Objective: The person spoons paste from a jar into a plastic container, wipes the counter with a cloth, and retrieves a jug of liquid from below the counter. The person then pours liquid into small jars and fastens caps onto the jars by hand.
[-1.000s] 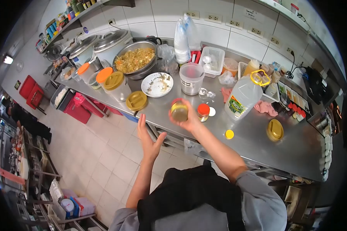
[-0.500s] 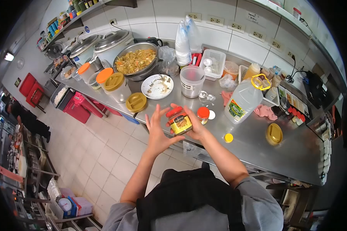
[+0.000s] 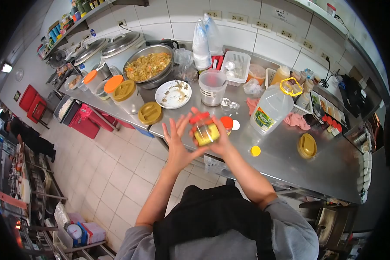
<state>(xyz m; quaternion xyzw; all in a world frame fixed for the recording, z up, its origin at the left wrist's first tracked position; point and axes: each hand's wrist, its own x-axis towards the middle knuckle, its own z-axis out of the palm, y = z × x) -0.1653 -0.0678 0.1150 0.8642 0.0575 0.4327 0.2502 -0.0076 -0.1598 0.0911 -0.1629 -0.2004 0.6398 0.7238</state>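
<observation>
A small jar point(image 3: 206, 134) with a red lid and a yellow label is held above the front edge of the steel counter, slightly blurred. My right hand point(image 3: 221, 139) is wrapped round its right side. Beside it on the left, my left hand point(image 3: 176, 141) has its fingers spread, with the thumb pointing towards the jar's base. Just behind my right hand stands a second red-lidded jar point(image 3: 226, 123), next to a white disc point(image 3: 235, 125). Crumpled foil pieces point(image 3: 230, 105) lie behind them.
On the steel counter point(image 3: 281, 167) are a large clear jug point(image 3: 271, 108), a plastic tub point(image 3: 212, 88), a soiled plate point(image 3: 173, 94), a noodle bowl point(image 3: 149, 66), a yellow cap point(image 3: 255, 151) and gold lids point(image 3: 150, 113). A person point(image 3: 30, 136) stands far left.
The jar has turned in my right hand, and its label has shifted. My left hand stays spread beside it. The whole view has shifted slightly.
</observation>
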